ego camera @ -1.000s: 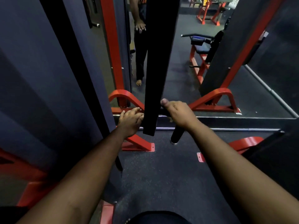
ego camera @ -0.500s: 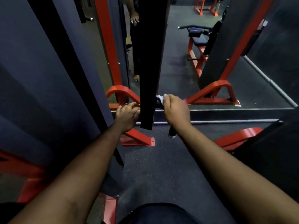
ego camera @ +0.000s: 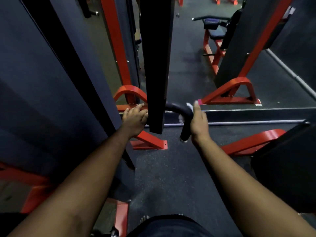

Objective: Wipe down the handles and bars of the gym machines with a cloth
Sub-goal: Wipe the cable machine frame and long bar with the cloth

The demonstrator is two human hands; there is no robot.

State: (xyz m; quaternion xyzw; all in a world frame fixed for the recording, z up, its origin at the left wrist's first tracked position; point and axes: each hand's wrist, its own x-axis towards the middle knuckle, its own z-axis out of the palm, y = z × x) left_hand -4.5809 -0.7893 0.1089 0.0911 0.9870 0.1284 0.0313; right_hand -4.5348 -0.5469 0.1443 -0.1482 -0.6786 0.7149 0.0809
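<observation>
Now both my arms reach straight out. My left hand (ego camera: 135, 119) curls over the bar where it disappears behind the flat black upright (ego camera: 156, 65). My right hand (ego camera: 199, 121) wraps the white cloth (ego camera: 189, 106) around the curved black handle (ego camera: 181, 115), a smooth, matte tube bending down to a capped end. Since half a second ago that hand has slid outward past the bend, baring the handle's arc. Speckled rubber floor (ego camera: 171, 177) lies beneath.
</observation>
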